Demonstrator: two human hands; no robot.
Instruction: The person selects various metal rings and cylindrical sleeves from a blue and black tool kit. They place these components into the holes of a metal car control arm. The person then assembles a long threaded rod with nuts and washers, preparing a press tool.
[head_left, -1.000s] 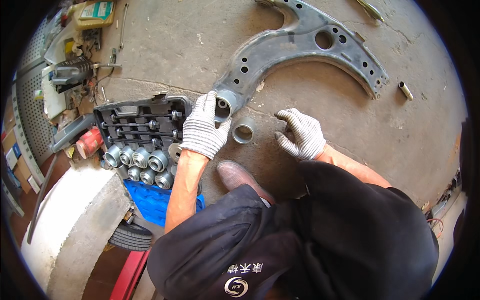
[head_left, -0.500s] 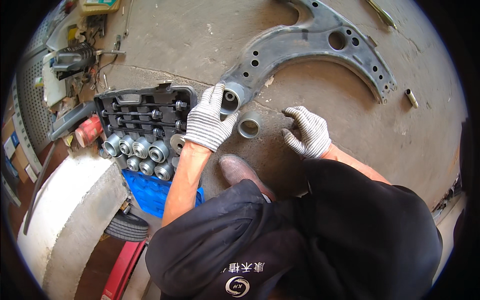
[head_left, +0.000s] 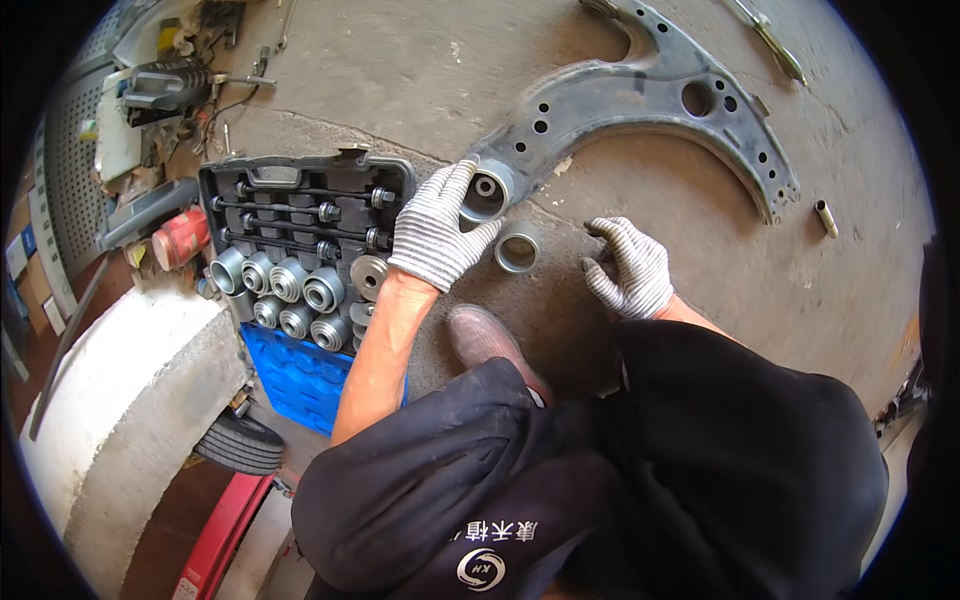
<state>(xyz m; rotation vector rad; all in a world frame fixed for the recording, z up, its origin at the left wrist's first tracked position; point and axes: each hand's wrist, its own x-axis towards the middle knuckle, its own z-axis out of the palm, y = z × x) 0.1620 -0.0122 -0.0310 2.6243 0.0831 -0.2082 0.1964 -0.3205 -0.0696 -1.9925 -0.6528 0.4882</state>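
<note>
The left hand (head_left: 443, 226) hides the left side of the cup (head_left: 498, 176); the left forearm (head_left: 378, 355) covers part of the blue tray (head_left: 295, 375). A knee (head_left: 735, 400) hides most of the right forearm (head_left: 695, 313). The top edge clips the metal arm (head_left: 600, 95).

The gloved left hand (head_left: 435, 238) is pointing its fingers (head_left: 450, 184) forward, thumb (head_left: 486, 234) standing apart. The gloved right hand (head_left: 632, 270) is hovering, fingers and thumb loosely bent. Both forearms (head_left: 382, 345) are slanting inward.

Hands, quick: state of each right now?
Left hand: closed around the metal sleeve at the control arm's end.
Right hand: open, fingers loosely curled, empty.
</note>
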